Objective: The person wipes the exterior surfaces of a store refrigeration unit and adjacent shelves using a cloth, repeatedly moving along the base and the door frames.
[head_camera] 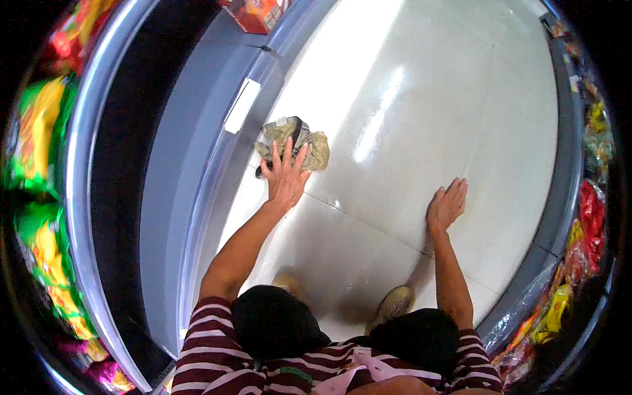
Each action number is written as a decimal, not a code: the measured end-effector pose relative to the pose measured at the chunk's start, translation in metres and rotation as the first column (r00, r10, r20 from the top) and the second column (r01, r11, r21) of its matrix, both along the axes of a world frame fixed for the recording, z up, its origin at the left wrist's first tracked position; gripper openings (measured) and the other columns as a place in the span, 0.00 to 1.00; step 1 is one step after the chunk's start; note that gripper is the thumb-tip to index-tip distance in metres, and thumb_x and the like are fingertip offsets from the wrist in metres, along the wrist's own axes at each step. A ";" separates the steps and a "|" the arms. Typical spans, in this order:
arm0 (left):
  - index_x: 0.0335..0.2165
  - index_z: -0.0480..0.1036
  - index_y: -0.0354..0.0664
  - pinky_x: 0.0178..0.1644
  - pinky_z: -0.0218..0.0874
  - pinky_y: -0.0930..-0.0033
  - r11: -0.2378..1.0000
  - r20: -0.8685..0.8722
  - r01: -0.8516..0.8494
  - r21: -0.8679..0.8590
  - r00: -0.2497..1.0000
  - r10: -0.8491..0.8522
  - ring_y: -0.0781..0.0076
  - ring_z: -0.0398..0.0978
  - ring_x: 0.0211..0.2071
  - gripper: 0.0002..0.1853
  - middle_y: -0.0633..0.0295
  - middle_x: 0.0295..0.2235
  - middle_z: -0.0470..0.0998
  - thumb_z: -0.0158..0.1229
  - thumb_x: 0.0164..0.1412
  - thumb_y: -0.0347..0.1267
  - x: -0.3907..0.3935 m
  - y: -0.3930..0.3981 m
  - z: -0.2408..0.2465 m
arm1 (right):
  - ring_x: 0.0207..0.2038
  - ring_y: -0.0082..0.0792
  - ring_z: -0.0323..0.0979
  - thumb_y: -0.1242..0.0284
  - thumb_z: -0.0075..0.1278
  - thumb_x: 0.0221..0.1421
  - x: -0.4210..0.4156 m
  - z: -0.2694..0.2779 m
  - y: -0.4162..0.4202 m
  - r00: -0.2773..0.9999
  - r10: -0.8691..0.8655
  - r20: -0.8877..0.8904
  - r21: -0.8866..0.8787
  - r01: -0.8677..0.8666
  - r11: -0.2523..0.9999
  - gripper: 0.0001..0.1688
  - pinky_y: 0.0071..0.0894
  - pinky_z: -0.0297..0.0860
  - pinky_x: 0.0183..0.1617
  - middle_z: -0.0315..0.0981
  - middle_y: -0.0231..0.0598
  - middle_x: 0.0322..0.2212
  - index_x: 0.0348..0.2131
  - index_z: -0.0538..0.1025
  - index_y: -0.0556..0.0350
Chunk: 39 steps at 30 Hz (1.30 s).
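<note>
My left hand [285, 180] lies with spread fingers on top of a crumpled olive-tan cloth [316, 150] that has dark and striped parts. The cloth rests on the pale, glossy tile floor [424, 123], close to the base of the left shelf. Off to the right, my right hand [447, 205] is flat at the floor, its fingers extended side by side and nothing in it. Whether its palm bears on the tile is hard to tell.
Grey shelving [173, 163] with a white label [242, 106] runs along the left, holding a red box [256, 15] and green-yellow packets [44, 128]. Another shelf edge [523, 276] with bagged goods [591, 222] curves along the right. My shoe [397, 301] stands below my knees.
</note>
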State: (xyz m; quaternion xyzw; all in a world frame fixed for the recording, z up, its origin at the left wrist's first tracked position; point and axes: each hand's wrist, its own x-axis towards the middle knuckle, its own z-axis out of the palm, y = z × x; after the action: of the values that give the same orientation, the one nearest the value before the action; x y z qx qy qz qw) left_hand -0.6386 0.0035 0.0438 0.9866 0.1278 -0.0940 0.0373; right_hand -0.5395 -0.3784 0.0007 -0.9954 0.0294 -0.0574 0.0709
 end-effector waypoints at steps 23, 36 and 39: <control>0.61 0.55 0.49 0.58 0.42 0.40 0.995 0.460 -0.028 0.100 0.888 -0.021 0.55 0.52 0.62 0.35 0.51 0.61 0.56 0.47 0.60 0.51 0.283 0.052 -0.063 | 0.68 0.46 0.34 0.68 0.36 0.59 0.007 0.007 0.008 0.990 0.014 -0.140 -0.018 -0.017 1.000 0.36 0.49 0.33 0.67 0.36 0.47 0.66 0.63 0.49 0.61; 0.62 0.52 0.57 0.57 0.42 0.35 0.995 0.338 0.028 0.101 0.939 -0.061 0.54 0.45 0.64 0.32 0.52 0.62 0.51 0.43 0.63 0.52 0.291 0.061 -0.050 | 0.67 0.46 0.37 0.63 0.38 0.62 -0.040 0.057 0.030 0.876 0.160 -0.456 0.125 -0.115 0.985 0.36 0.47 0.42 0.68 0.36 0.49 0.65 0.64 0.48 0.54; 0.62 0.51 0.58 0.58 0.43 0.36 0.992 0.339 0.087 0.097 0.934 -0.115 0.52 0.46 0.64 0.32 0.52 0.63 0.51 0.41 0.64 0.53 0.289 0.062 -0.049 | 0.67 0.46 0.40 0.62 0.40 0.61 -0.075 0.074 0.011 0.737 0.333 -0.588 0.294 -0.189 0.937 0.36 0.43 0.44 0.68 0.38 0.50 0.65 0.63 0.50 0.55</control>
State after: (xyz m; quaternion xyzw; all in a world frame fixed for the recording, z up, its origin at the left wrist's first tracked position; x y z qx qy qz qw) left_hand -0.3492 0.0655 -0.0055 0.9938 0.0722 0.0830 0.0147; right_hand -0.6147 -0.3673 0.0747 -0.9371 -0.0831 0.2925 0.1711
